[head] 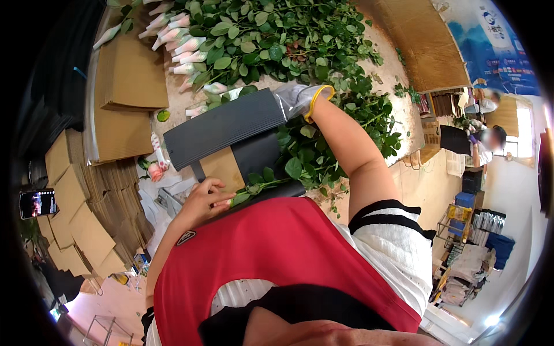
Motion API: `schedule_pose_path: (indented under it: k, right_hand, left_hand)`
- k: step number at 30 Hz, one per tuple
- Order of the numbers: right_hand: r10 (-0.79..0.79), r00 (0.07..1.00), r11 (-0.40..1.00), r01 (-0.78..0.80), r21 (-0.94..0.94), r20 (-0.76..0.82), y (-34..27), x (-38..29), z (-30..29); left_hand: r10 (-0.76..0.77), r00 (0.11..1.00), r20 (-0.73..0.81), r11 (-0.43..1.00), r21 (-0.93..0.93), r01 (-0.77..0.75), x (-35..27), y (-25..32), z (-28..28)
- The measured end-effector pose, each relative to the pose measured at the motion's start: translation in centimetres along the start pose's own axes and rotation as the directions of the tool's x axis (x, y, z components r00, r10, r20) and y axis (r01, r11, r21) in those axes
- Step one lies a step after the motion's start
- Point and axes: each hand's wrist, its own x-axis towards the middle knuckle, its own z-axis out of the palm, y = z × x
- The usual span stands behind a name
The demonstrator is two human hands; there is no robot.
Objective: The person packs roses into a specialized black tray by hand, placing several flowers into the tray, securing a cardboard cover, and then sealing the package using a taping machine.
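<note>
At the front of the work table, my left hand (205, 201) is bare and has its fingers around the pink-white head of a rose (255, 188). The leafy stem points right, over a black surface. My right hand (296, 100) wears a clear glove with a yellow cuff. It is at the right end of a dark grey corrugated board (225, 127), its fingers hidden, so what it holds cannot be told. Below that board a brown cardboard piece (223, 166) lies between dark strips. Many roses with heads in white sleeves (186, 45) lie beyond, leaves to the right.
Stacked cardboard sheets (132, 75) stand at the left, with more cardboard (82, 229) nearer. A loose pink rose (156, 171) lies by the left edge. A phone (38, 204) is lit at far left. Another person (487, 140) stands at far right, near shelves (467, 272).
</note>
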Motion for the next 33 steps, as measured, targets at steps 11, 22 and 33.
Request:
schedule_pose_path:
  k: [11, 22, 33]
  right_hand:
    - [-0.226, 0.974, 0.959, 0.226, -0.173, 0.017, 1.5, 0.6, 1.9]
    - [0.256, 0.665, 0.965, -0.213, 0.151, -0.701, 1.2, -9.8, -8.0]
    - [-0.028, -0.069, 0.992, -0.128, -0.019, -0.997, -5.7, -9.5, -11.2]
  left_hand:
    - [0.065, 0.996, -0.063, 0.997, 0.034, -0.063, 0.0, -0.8, 0.5]
    - [0.089, 0.995, -0.037, 0.993, 0.084, -0.085, -0.1, -0.1, 0.5]
    - [0.149, 0.986, -0.080, 0.983, 0.115, -0.140, 0.4, -0.4, 0.2]
